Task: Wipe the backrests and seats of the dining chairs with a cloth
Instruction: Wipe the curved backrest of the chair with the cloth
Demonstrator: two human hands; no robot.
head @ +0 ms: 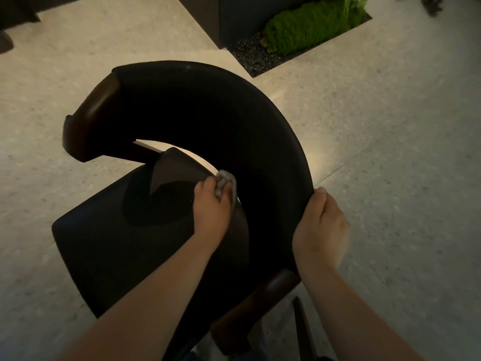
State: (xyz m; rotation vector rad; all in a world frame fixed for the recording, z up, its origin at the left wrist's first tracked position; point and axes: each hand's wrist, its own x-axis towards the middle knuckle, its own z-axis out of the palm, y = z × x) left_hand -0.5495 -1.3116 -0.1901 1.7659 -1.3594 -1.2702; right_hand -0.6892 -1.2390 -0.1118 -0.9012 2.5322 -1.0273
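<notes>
Seen from above, a person bends over a dark dining chair (265, 162) and works a small grey cloth (226, 182) against the inner face of its curved backrest (195, 100), low down, just above the rear edge of the seat (109, 243). The left hand (210, 207) has its fingers curled round the bunched cloth and presses it to the upholstery, while the right hand (321, 230) clasps the outer rim of the backrest, fingers wrapped over the edge, bracing the chair on the pale stone floor (390, 126). The stroke is likely best run along the curve toward the far wooden arm end (96, 105), with the cloth spread flatter so more of it bears on the padding and the bracing hand firm so the chair does not turn; whether the seat has been wiped cannot be told
</notes>
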